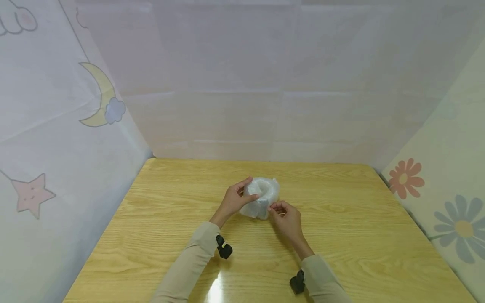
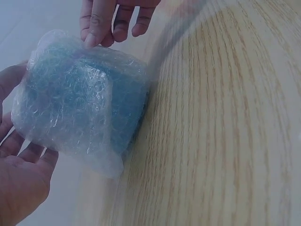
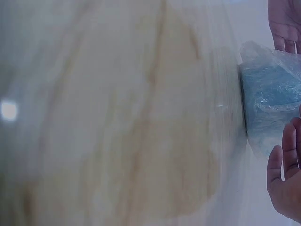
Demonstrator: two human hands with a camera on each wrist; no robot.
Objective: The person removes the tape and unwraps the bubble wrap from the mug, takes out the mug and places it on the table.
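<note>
A rounded bundle of bubble wrap (image 1: 261,207) sits on the table, with a hollow in the middle of its top. Through the clear layers in the left wrist view, the wrapped thing (image 2: 127,94) looks blue; its kind is hidden. My left hand (image 1: 234,201) holds the bundle from the left, its thumb over the near top edge and its fingers round the far side. On the right, my right hand (image 1: 289,222) pinches the wrap's edge between thumb and forefinger. A loose flap of wrap (image 2: 110,162) hangs along the bundle's side.
The wood-grain table (image 1: 170,193) has rounded far corners. Pale cloth walls (image 1: 235,113) stand behind it and on both sides, printed with a moon, a star and flowers. A small black device (image 1: 224,248) is strapped at each wrist.
</note>
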